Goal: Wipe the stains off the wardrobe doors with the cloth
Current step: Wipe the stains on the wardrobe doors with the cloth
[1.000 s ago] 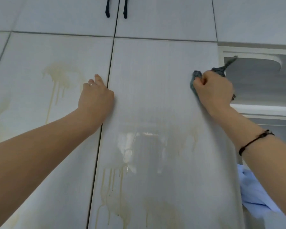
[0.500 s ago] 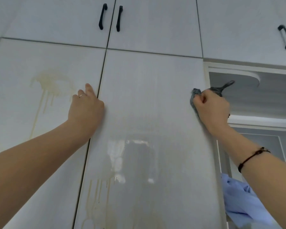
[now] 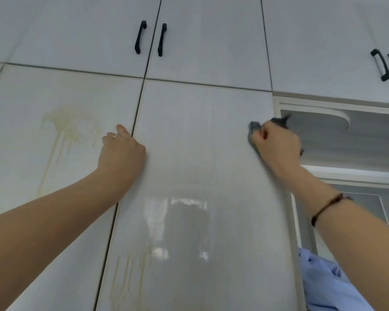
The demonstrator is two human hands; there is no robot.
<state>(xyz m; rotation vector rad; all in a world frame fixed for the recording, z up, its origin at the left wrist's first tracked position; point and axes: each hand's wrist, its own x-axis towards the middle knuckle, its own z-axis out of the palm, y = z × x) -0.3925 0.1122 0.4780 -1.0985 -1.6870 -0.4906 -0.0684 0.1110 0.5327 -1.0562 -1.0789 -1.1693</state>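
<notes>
My right hand (image 3: 276, 144) is closed on a dark grey cloth (image 3: 254, 127) and presses it against the right wardrobe door (image 3: 200, 131) near its upper right edge. My left hand (image 3: 121, 151) grips the left edge of that same door at the gap, fingers hooked behind it. The left wardrobe door (image 3: 20, 131) carries a yellowish stain (image 3: 63, 124) with drips running down. More yellowish drip marks (image 3: 128, 274) show low on the right door, under a wet shiny patch (image 3: 177, 221).
Upper cabinet doors with black handles (image 3: 149, 39) sit above, with another handle pair (image 3: 386, 63) at the far right. An open shelf recess (image 3: 346, 140) lies right of the door. Light blue fabric (image 3: 323, 283) hangs at the lower right.
The view has tilted upward, showing more of the upper cabinets and less of the lower drips. My right hand with the cloth stays at the door's right edge; my left hand keeps its grip.
</notes>
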